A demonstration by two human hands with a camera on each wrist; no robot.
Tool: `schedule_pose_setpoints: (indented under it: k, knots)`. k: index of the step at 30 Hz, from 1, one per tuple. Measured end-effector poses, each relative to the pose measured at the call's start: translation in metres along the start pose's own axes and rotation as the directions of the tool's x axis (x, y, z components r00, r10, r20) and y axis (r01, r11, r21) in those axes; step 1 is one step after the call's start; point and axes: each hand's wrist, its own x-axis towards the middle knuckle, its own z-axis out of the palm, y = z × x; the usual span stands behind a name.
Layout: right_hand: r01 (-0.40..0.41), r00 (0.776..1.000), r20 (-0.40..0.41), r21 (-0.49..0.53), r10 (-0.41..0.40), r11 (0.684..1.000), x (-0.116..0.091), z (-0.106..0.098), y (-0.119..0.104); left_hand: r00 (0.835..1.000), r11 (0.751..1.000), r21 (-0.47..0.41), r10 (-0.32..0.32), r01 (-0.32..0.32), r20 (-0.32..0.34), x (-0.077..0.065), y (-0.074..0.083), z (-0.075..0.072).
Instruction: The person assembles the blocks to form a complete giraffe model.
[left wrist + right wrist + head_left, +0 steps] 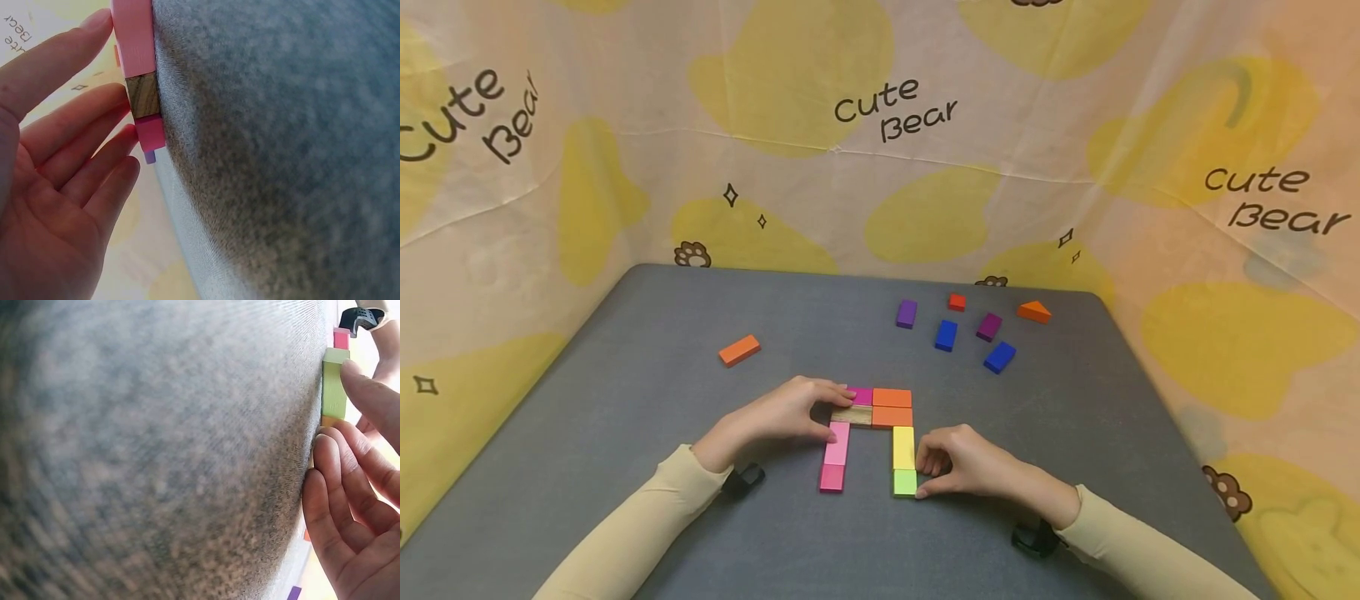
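Flat coloured blocks form an arch shape on the grey table. Along its top lie a magenta block, a wood-coloured block and two orange blocks. A light pink block and a darker pink block make the left leg; a yellow block and a green block make the right. My left hand touches the arch's left side, thumb at the light pink block, fingers at the wooden and magenta ones. My right hand rests against the right leg, thumb at the green block, bent fingers beside the yellow.
Behind, to the right, lie a purple block, a red block, a dark purple block, two blue blocks and an orange triangle. Another orange block lies at the left. A printed cloth surrounds the table.
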Motion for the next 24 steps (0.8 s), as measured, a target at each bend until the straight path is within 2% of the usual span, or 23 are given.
schedule_pose_setpoints:
  k: [8, 10, 13, 16, 19, 24]
  knots:
    - [-0.052, 0.999, 0.002, 0.000, 0.052, 0.999, 0.000, -0.006, 0.003, 1.000, 1.000, -0.001, -0.021, 0.021, 0.007, 0.000, 0.000, 0.000]
    - [-0.086, 0.996, -0.027, -0.016, 0.085, 0.996, 0.000, -0.013, 0.008, 1.000, 1.000, -0.003, -0.026, 0.026, 0.011, 0.001, 0.000, 0.000]
    - [-0.144, 0.982, -0.127, -0.046, 0.137, 0.989, -0.001, -0.028, 0.023, 1.000, 1.000, 0.004, -0.020, 0.020, 0.009, 0.002, 0.000, 0.000]
    - [-0.205, 0.950, -0.259, -0.087, 0.177, 0.975, -0.004, -0.046, 0.043, 1.000, 1.000, 0.012, -0.026, 0.026, 0.008, 0.002, 0.000, 0.001]
    - [-0.277, 0.900, -0.379, -0.121, 0.214, 0.953, -0.009, -0.063, 0.063, 1.000, 0.999, 0.017, -0.029, 0.028, 0.005, 0.002, -0.001, 0.001]
    - [-0.385, 0.819, -0.495, -0.101, 0.289, 0.917, -0.017, -0.089, 0.088, 1.000, 0.999, 0.017, -0.028, 0.028, 0.001, 0.001, 0.000, 0.001]
